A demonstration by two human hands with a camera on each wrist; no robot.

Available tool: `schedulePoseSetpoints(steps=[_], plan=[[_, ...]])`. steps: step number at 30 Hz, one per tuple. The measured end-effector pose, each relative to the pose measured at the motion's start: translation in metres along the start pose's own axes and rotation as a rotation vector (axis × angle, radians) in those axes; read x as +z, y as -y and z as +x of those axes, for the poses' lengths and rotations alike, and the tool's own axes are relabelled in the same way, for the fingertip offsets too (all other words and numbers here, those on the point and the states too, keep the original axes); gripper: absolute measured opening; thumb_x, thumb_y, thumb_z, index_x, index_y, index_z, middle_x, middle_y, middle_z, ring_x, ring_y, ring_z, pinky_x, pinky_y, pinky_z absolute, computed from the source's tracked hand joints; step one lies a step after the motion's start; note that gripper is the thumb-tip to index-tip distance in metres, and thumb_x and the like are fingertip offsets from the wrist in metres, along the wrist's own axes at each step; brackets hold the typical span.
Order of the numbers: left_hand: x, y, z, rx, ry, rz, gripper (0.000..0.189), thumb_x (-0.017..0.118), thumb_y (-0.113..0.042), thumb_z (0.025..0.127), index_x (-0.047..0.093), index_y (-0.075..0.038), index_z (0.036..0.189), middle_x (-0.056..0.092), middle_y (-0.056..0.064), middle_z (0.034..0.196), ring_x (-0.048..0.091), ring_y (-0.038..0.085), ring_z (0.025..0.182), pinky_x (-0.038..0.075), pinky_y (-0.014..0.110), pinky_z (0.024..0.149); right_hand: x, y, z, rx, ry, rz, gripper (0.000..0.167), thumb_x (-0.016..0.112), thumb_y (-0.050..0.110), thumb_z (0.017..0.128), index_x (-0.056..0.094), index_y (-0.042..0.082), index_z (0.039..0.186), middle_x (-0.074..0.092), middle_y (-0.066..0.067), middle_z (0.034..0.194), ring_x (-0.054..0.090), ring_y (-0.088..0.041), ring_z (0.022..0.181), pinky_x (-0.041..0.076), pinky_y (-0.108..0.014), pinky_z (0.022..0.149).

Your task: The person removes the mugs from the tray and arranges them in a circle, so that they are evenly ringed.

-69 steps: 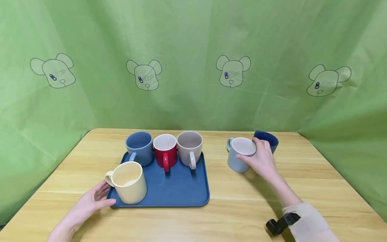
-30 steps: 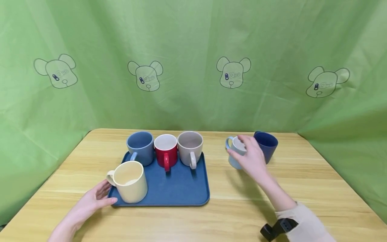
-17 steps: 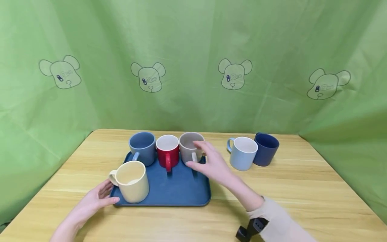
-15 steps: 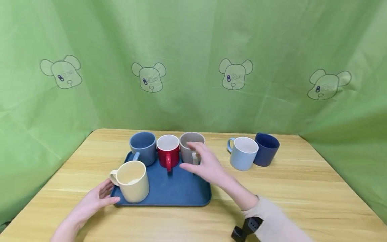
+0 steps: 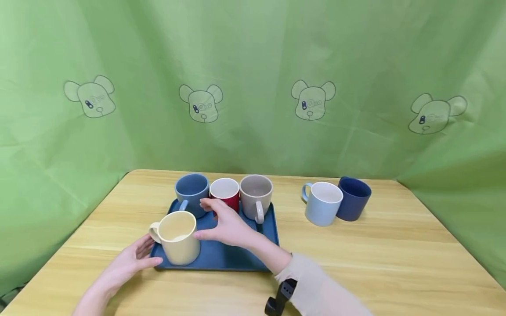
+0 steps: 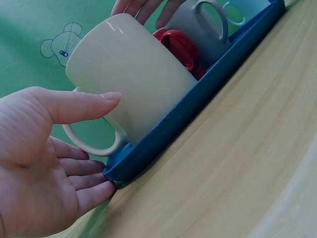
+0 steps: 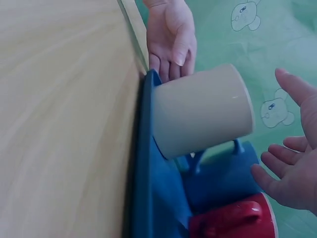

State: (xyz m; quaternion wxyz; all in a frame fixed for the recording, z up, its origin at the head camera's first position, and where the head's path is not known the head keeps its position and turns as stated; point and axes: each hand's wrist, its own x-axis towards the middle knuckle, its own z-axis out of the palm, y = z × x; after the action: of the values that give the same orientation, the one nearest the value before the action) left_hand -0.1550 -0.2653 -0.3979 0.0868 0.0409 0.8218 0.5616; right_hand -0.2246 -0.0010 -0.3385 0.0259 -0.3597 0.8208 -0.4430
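A cream mug [image 5: 179,248] stands at the near left corner of a blue tray [image 5: 221,260], its handle pointing left. My left hand [image 5: 128,265] is at that corner, its fingertips against the tray's edge below the mug handle, thumb extended along the mug's near side in the left wrist view. Over the tray, my right hand [image 5: 233,228] holds nothing, thumb and fingers spread just right of the cream mug [image 7: 203,111]. Behind it stand a blue mug [image 5: 193,199], a red mug [image 5: 230,201] with a white inside, partly hidden by the right hand, and a grey mug [image 5: 249,206].
On the table [image 5: 395,263], right of the tray, a light blue mug [image 5: 322,211] stands close to a navy mug [image 5: 353,202]. A green curtain [image 5: 253,140] with printed bear heads hangs behind and beside the table.
My right hand has let go of the light blue mug, left it beside the navy one, and crossed leftward over the tray to the cream mug. The left hand has stayed at the tray corner.
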Motion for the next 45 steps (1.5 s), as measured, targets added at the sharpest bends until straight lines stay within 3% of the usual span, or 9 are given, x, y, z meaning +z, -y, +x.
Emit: schedulePoseSetpoints(steps=[6, 11, 24, 45], plan=[[0.002, -0.001, 0.000, -0.003, -0.006, -0.004, 0.086, 0.068, -0.012, 0.083, 0.010, 0.016, 0.140, 0.018, 0.037, 0.143, 0.022, 0.047, 0.131, 0.024, 0.048, 0.108, 0.020, -0.006, 0.012, 0.022, 0.040, 0.012, 0.078, 0.078, 0.031, 0.074, 0.041, 0.003, 0.136, 0.047, -0.008, 0.132, 0.047, -0.018, 0.117, 0.048, -0.031, 0.094], [0.002, -0.001, 0.000, -0.005, -0.017, -0.004, 0.087, 0.069, -0.013, 0.083, 0.011, 0.015, 0.141, 0.019, 0.036, 0.143, 0.023, 0.046, 0.131, 0.024, 0.048, 0.108, 0.032, -0.011, 0.020, 0.016, 0.074, -0.028, 0.082, 0.078, 0.034, 0.073, 0.039, 0.004, 0.139, 0.047, -0.007, 0.133, 0.046, -0.015, 0.117, 0.046, -0.027, 0.095], [0.001, -0.001, 0.000, -0.008, -0.022, 0.012, 0.087, 0.068, -0.013, 0.083, 0.011, 0.016, 0.140, 0.020, 0.036, 0.142, 0.024, 0.046, 0.131, 0.025, 0.048, 0.108, 0.037, -0.013, 0.027, -0.039, 0.142, -0.096, 0.089, 0.080, 0.038, 0.069, 0.037, 0.008, 0.141, 0.043, -0.004, 0.137, 0.043, -0.012, 0.120, 0.039, -0.025, 0.101], [0.001, 0.000, 0.000, -0.014, 0.002, 0.006, 0.086, 0.067, -0.013, 0.084, 0.009, 0.015, 0.141, 0.019, 0.036, 0.143, 0.023, 0.046, 0.132, 0.024, 0.048, 0.108, 0.046, -0.011, 0.022, -0.045, 0.041, -0.214, 0.087, 0.079, 0.048, 0.067, 0.043, 0.010, 0.136, 0.051, -0.001, 0.127, 0.049, -0.010, 0.111, 0.046, -0.023, 0.091]])
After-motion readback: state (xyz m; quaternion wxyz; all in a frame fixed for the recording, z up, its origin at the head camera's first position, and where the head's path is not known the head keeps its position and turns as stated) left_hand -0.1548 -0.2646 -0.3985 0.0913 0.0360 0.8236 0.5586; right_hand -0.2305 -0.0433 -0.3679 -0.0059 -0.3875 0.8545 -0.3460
